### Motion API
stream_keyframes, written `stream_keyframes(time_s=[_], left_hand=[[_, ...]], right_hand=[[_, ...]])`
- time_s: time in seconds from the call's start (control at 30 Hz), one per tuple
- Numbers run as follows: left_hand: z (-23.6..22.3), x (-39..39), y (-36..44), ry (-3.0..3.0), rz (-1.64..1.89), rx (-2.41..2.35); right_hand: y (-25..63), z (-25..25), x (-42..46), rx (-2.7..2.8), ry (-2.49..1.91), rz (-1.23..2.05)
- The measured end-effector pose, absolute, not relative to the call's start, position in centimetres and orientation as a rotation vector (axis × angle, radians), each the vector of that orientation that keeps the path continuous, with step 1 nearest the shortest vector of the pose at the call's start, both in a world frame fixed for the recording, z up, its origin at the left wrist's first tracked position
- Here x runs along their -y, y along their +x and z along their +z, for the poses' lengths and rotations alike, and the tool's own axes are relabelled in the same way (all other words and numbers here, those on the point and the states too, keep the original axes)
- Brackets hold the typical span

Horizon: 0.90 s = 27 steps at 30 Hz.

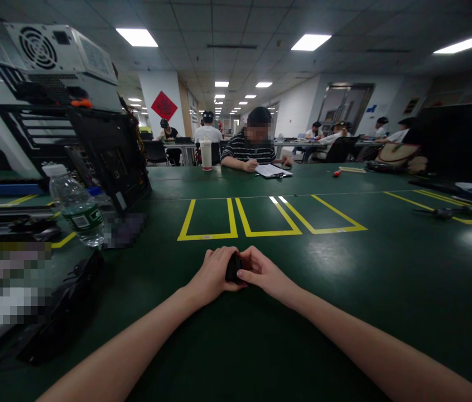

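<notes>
A: Biggest first?

B: Green bench (pixel 345 268). Near edge cut off by the bottom of the view. Dark shape (pixel 457 139) toward the far right corner, too dim to identify.

A: Far edge?

B: Person (pixel 248 152) in a striped top, lower body hidden behind the bench.

A: Left edge?

B: Black case (pixel 112 159), tilted. Metal power unit (pixel 60 53) above and behind it; its support is partly hidden. Pixelated patch (pixel 5 279) lower down, contents unreadable.

A: Mid-bench?

B: Three yellow tape frames (pixel 207 237) side by side. Beyond them, at the far edge, a clipboard (pixel 273 171) under the person's hands; writing illegible. Clear bottle (pixel 77 209) in front of the case, toward the left edge. White cup (pixel 206 154) at the far edge, beside the person.

A: Now the wearer's grip.

B: Left hand (pixel 213 273) curled round the left side of a small black block (pixel 233 269), fingers over the top, thumb low. Right hand (pixel 265 273) closes in from the right, thumb against the block, fingers bent above. Both barely parted, just the block's width.

A: Block's place?

B: Between the hands, on the near-edge side of the middle frame. Mostly covered by fingers; kind unclear. Cannot tell whether it touches the bench.
</notes>
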<state>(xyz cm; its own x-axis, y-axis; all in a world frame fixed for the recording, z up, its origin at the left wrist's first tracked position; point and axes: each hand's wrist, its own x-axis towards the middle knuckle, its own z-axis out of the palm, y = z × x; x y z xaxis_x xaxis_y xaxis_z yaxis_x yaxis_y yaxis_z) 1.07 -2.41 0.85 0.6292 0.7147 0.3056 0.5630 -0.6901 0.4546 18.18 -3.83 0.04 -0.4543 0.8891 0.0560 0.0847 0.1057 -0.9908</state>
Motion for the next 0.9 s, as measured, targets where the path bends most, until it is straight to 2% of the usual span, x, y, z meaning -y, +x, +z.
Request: stream_keyframes(time_s=[0.2, 0.57, 0.9], left_hand=[[-0.1, 2.0, 1.4, 2.554, 0.756, -1.075], [1.3, 2.8, 1.1, 2.526, 0.675, -1.028], [1.1, 2.6, 1.0, 2.530, 0.682, -1.030]], right_hand=[[17.9, -0.7, 3.6, 1.643, -1.018, 1.313], [18.5, -0.3, 3.4, 1.645, -0.937, 1.458], [18.1, -0.5, 3.6, 1.623, -1.076, 1.364]])
